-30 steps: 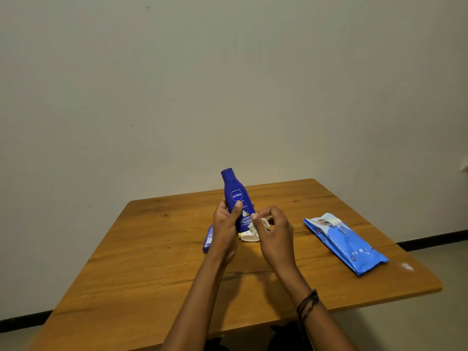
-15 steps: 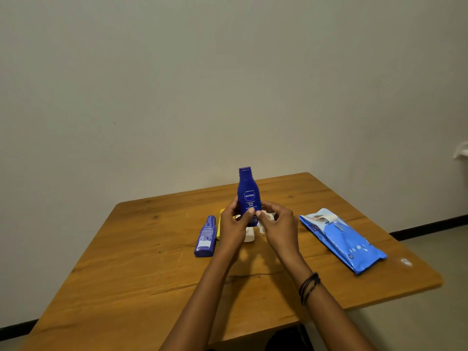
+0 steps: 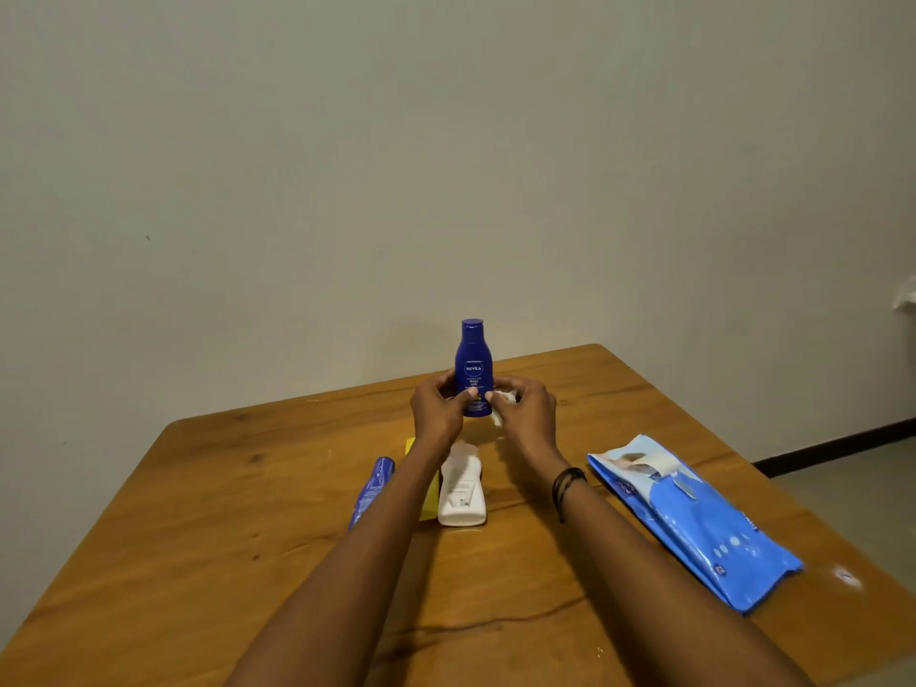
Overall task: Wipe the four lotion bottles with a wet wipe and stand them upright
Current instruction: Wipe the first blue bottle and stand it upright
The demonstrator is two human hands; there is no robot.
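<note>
Dark-blue plastic lotion bottle (image 3: 473, 361), upright, is gripped by the curled fingers of the left hand (image 3: 438, 411) — a crumpled white wet wipe (image 3: 499, 420) is pinched against it by the right hand (image 3: 529, 414).

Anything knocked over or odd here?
Three bottles lie flat beside the left forearm: white bottle, yellow bottle, small blue bottle. Only the dark blue bottle is upright, held by the left hand; the right hand holds a wet wipe to it.
</note>
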